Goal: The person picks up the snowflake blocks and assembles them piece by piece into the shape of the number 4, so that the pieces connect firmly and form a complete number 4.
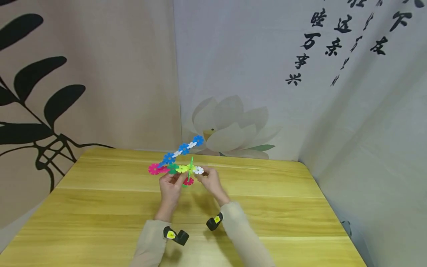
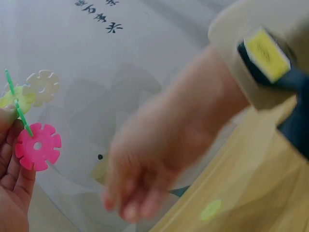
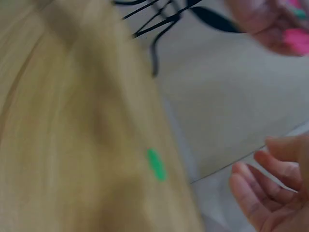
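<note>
My left hand point(image 1: 171, 189) pinches a built chain of notched plastic flower discs from below, near its yellow disc point(image 1: 181, 169). A blue-and-white row point(image 1: 184, 149) slants up and right, and pink discs point(image 1: 154, 169) form the left end. A green disc stands edge-on near the right, with another pink disc point(image 2: 38, 147) below it. At the right end is a white disc point(image 1: 198, 170). In the head view my right hand point(image 1: 211, 182) is beside that disc. The wrist views show the right hand point(image 3: 273, 186) apart from the build, fingers loosely bent, nothing held; it blurs in the left wrist view.
The wooden table point(image 1: 283, 207) spreads below both hands, with curtains point(image 1: 233, 66) behind it. A blurred yellow-green piece point(image 2: 211, 210) appears against the wood in the left wrist view, and a blurred green piece point(image 3: 156, 164) in the right wrist view.
</note>
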The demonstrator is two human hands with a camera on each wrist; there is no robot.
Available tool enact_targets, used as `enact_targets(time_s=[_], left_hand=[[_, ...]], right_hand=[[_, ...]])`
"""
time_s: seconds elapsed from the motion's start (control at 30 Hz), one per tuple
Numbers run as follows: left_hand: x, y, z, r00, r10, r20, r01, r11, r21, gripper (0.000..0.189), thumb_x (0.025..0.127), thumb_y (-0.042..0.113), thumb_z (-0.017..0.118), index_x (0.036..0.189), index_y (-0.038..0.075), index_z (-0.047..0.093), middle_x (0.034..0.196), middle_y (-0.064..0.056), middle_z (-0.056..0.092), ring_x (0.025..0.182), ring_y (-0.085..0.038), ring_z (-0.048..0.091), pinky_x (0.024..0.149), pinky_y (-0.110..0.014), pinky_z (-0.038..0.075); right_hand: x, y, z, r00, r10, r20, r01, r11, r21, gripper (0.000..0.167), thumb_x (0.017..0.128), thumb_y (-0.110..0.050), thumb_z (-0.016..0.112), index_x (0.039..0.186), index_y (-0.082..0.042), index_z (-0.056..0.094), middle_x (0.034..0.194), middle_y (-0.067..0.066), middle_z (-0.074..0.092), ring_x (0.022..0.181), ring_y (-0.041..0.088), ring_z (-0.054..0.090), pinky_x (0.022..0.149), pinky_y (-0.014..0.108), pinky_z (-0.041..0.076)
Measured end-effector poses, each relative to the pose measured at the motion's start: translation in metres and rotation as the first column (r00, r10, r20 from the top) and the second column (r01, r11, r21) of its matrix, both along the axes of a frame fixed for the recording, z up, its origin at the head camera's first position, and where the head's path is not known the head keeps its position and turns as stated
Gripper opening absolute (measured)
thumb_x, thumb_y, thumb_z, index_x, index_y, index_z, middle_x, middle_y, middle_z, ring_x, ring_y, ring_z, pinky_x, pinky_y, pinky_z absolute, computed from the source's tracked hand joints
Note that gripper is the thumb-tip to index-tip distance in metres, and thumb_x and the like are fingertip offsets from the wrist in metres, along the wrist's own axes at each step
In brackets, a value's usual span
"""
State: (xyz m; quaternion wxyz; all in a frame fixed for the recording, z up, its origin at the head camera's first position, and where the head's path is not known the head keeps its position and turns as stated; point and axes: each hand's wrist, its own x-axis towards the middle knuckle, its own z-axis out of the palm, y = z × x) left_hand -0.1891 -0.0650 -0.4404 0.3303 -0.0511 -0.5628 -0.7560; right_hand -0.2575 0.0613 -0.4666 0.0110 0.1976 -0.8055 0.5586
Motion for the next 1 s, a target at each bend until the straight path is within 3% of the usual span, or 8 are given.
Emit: enact_targets(time_s=[0.07, 0.13, 0.2, 0.3, 0.47, 0.7, 0.83, 1.0], left_hand=[[0.000, -0.001, 0.000, 1.000, 0.003, 0.001, -0.003, 1.000, 0.001, 0.022, 0.075, -0.022, 0.061, 0.073, -0.001, 0.068, 0.067, 0.009, 0.065, 0.056, -0.002, 0.056, 0.052, -0.012, 0.047], [0.001, -0.001, 0.001, 1.000, 0.000, -0.001, 0.000, 1.000, 0.006, 0.023, 0.075, -0.020, 0.062, 0.074, 0.002, 0.069, 0.068, 0.009, 0.066, 0.057, -0.002, 0.057, 0.052, -0.013, 0.048], [0.001, -0.002, 0.002, 1.000, -0.002, -0.002, 0.002, 1.000, 0.007, 0.014, 0.076, -0.018, 0.063, 0.075, -0.005, 0.067, 0.069, 0.009, 0.066, 0.058, -0.002, 0.058, 0.053, -0.013, 0.048], [0.001, -0.002, 0.002, 1.000, 0.001, -0.016, -0.001, 1.000, 0.003, 0.004, 0.076, -0.018, 0.063, 0.080, -0.017, 0.062, 0.070, 0.008, 0.067, 0.059, -0.002, 0.059, 0.054, -0.013, 0.049], [0.006, -0.002, 0.010, 0.999, 0.012, -0.038, -0.013, 1.000, -0.028, 0.009, 0.074, -0.021, 0.061, 0.082, -0.023, 0.056, 0.071, 0.008, 0.067, 0.061, 0.000, 0.059, 0.057, -0.012, 0.050], [0.009, -0.003, 0.025, 0.999, -0.012, -0.039, 0.011, 0.999, -0.033, 0.010, 0.076, -0.016, 0.065, 0.079, -0.022, 0.057, 0.070, 0.003, 0.068, 0.061, -0.001, 0.060, 0.059, -0.013, 0.051], [0.000, -0.007, 0.017, 1.000, -0.023, -0.015, 0.022, 0.999, -0.027, 0.002, 0.076, -0.015, 0.065, 0.077, -0.014, 0.064, 0.070, 0.003, 0.068, 0.061, -0.002, 0.060, 0.058, -0.013, 0.051], [-0.016, -0.014, 0.001, 0.999, -0.033, -0.012, 0.033, 0.999, -0.017, 0.008, 0.075, -0.014, 0.068, 0.075, -0.006, 0.068, 0.070, 0.001, 0.069, 0.062, -0.003, 0.062, 0.057, -0.014, 0.051]], right_hand=[[-0.008, -0.005, -0.018, 0.997, 0.023, -0.069, -0.015, 0.994, 0.111, 0.018, 0.086, -0.004, 0.064, 0.101, 0.005, 0.067, 0.093, 0.016, 0.068, 0.082, 0.025, 0.064, 0.070, 0.034, 0.056], [-0.022, -0.009, -0.041, 0.981, 0.088, -0.175, -0.058, 0.984, 0.169, 0.015, 0.085, -0.008, 0.065, 0.098, 0.000, 0.069, 0.092, 0.010, 0.069, 0.080, 0.020, 0.065, 0.068, 0.029, 0.056], [-0.029, -0.014, -0.055, 0.962, 0.138, -0.234, -0.080, 0.967, 0.240, 0.015, 0.083, -0.007, 0.066, 0.097, -0.003, 0.070, 0.090, 0.006, 0.070, 0.076, 0.014, 0.065, 0.065, 0.024, 0.055], [-0.035, -0.022, -0.066, 0.958, 0.193, -0.214, -0.122, 0.944, 0.305, 0.011, 0.080, -0.010, 0.072, 0.089, -0.004, 0.070, 0.081, 0.001, 0.067, 0.066, 0.008, 0.059, 0.056, 0.018, 0.049], [-0.011, -0.033, -0.042, 0.989, 0.112, -0.101, -0.054, 0.891, 0.452, 0.014, 0.079, -0.009, 0.075, 0.083, -0.006, 0.062, 0.076, 0.000, 0.056, 0.066, 0.007, 0.048, 0.056, 0.018, 0.044], [-0.019, -0.038, -0.037, 0.998, 0.056, -0.007, -0.044, 0.850, 0.525, 0.016, 0.077, -0.007, 0.075, 0.087, -0.004, 0.062, 0.078, 0.000, 0.057, 0.067, 0.009, 0.049, 0.059, 0.019, 0.047], [-0.025, -0.035, -0.035, 0.999, 0.023, 0.023, -0.032, 0.871, 0.490, 0.020, 0.074, -0.002, 0.076, 0.087, -0.003, 0.060, 0.077, 0.001, 0.057, 0.065, 0.010, 0.049, 0.056, 0.020, 0.046], [-0.027, -0.024, -0.035, 0.998, -0.043, -0.045, 0.054, 0.954, 0.295, 0.010, 0.077, 0.007, 0.068, 0.082, 0.003, 0.062, 0.072, 0.006, 0.059, 0.062, 0.008, 0.048, 0.052, 0.017, 0.044]])
